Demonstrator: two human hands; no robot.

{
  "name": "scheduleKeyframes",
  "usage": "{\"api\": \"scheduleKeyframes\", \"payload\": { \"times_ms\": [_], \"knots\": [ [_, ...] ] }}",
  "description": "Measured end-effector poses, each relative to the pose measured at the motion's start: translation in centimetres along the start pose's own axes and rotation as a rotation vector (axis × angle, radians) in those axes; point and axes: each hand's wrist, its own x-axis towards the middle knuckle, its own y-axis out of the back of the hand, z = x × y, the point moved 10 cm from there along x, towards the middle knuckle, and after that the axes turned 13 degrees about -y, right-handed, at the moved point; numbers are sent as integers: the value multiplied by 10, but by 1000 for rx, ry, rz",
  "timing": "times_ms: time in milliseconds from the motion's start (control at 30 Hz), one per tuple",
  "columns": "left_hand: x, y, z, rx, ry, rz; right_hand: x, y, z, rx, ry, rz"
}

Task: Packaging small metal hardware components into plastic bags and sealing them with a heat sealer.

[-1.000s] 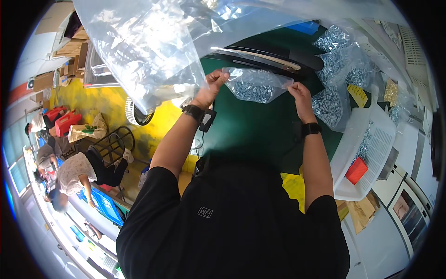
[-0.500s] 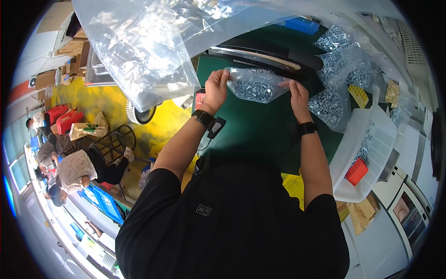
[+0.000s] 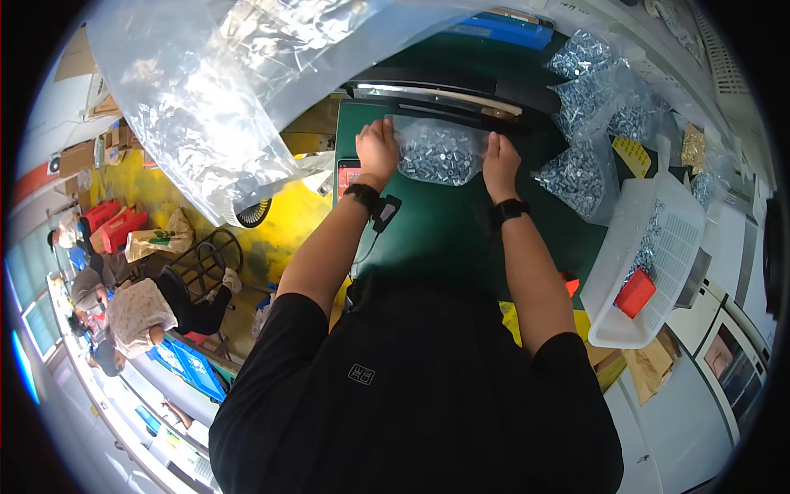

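A: What occupies the left margin?

B: A co-worker in a pale patterned shirt (image 3: 141, 317), beside a blue tray (image 3: 188, 367). Clear plastic film (image 3: 197, 107) spans the upper left.

A: And the left hand (image 3: 378, 152)?

B: Its fingers are closed, gripping the left edge of a clear bag of screws (image 3: 442, 156).

A: Where is that bag situated?

B: Between the two hands, over the green tabletop (image 3: 436, 239), just on the wearer's side of a long black bar-shaped device (image 3: 457, 97). Whether its underside touches the surface cannot be told.

A: The right hand (image 3: 500, 167)?

B: Likewise closed, thumb and fingers pinching the bag's right edge.

A: Farther right?

B: More filled bags (image 3: 576, 177) are grouped near a yellow label (image 3: 632, 156). At the far right, a white plastic basket (image 3: 613, 329) contains loose screws (image 3: 645, 247) and a red block-like object (image 3: 634, 293).
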Motion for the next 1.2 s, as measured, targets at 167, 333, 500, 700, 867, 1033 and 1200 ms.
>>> {"api": "scheduleKeyframes", "payload": {
  "times_ms": [167,333,500,700,867,1033,1200],
  "knots": [
    [-12,-29,-29,-353,286,-166,0,-5,15,-102,49,99],
    [-29,-18,-21,-810,345,-80,-2,13,16,103,-89,-90],
    [-15,-12,-17,-794,265,-46,-7,43,-31,3,344,68],
    [48,-9,-15,-668,149,107,16,57,-85,-333,601,384],
    [50,-2,-13,-403,162,71,40,42,-79,-484,590,387],
    [59,10,6,-62,238,-27,47,39,-69,-484,522,321],
    [60,16,1,19,336,20,45,46,-74,-414,535,377]
  ]
}}
